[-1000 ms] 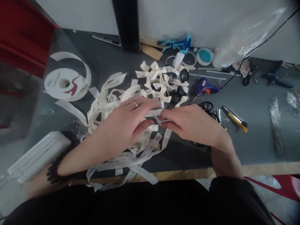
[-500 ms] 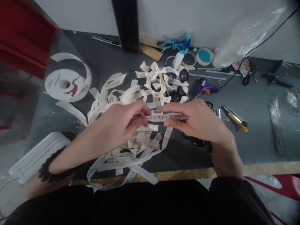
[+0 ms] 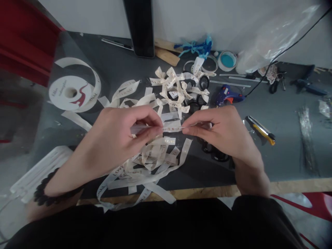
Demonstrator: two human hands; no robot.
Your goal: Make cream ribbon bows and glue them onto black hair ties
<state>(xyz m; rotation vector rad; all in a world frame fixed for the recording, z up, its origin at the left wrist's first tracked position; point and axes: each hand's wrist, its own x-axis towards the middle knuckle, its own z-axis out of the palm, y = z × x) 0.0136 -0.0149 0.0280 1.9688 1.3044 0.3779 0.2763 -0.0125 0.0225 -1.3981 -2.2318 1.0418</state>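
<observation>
A white printed ribbon (image 3: pixel 172 129) stretches between my two hands. My left hand (image 3: pixel 129 129) pinches it between thumb and fingers, and part of it runs back behind that hand. At the other side, my right hand (image 3: pixel 216 126) grips the ribbon with thumb and forefinger; its end there is hidden by the fingers. Just below lies a tangle of loose cut ribbons (image 3: pixel 155 178). Beyond my hands sits a cluster of tied ribbon bows (image 3: pixel 171 83), with black rings (image 3: pixel 204 82) among them.
A ribbon spool (image 3: pixel 58 92) lies at the left. A blue glue gun (image 3: pixel 225 94), its cord trailing up right, and a yellow cutter knife (image 3: pixel 263 133) lie at the right. A black phone (image 3: pixel 141 27) leans on the wall. The table's wooden edge (image 3: pixel 207 193) runs close to my body.
My left hand has shifted left along the ribbon. The right fingers, stretched along it before, now pinch it, leaving a shorter visible span with its print less plain.
</observation>
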